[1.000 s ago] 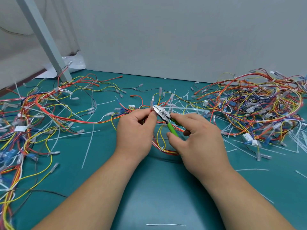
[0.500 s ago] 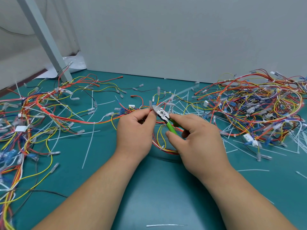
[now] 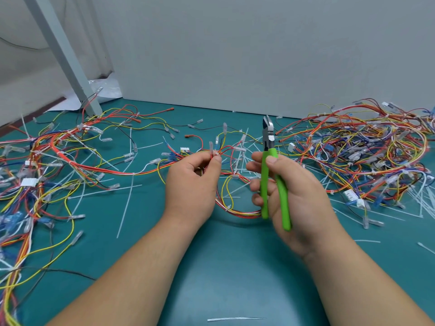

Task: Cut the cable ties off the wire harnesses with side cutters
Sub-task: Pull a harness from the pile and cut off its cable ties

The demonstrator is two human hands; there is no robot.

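My left hand pinches a thin bundle of red and yellow wires of a wire harness at the table's middle, near a clear terminal sleeve. My right hand grips the green-handled side cutters upright, jaws pointing up and away, clear of the wires and to the right of my left hand. A white cable tie sits on the harness between my hands.
A big tangle of harnesses fills the right of the teal table, and another tangle fills the left. Cut white tie strips lie scattered around. A grey post leans at the back left, before a grey wall.
My right hand has pulled the side cutters back from my left fingertips and turned them upright, handles now showing. My left hand still pinches the wires.
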